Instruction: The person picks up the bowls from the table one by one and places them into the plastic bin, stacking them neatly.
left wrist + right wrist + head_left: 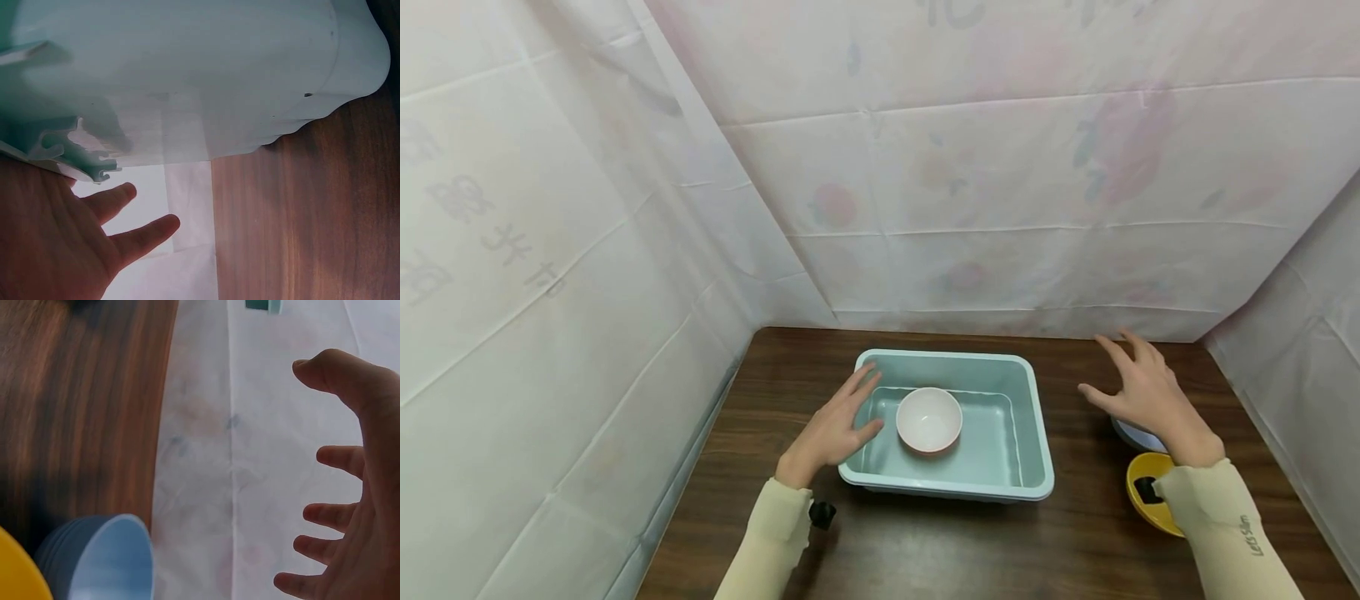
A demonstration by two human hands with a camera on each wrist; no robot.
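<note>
A pale blue-green plastic basin stands on the table, and a white bowl with a pinkish outside sits inside it. My left hand is over the basin's left edge with fingers spread and nothing in its grasp; the left wrist view shows the basin's side wall just above the fingers. At the right, my right hand hovers with fingers apart, holding nothing. Below it are a blue bowl and a yellow bowl, both partly hidden by the hand and sleeve in the head view.
The dark wooden table carries the basin and bowls. White printed sheeting hangs behind the table and down both sides. The basin's rim seems doubled, with a second edge just under the first.
</note>
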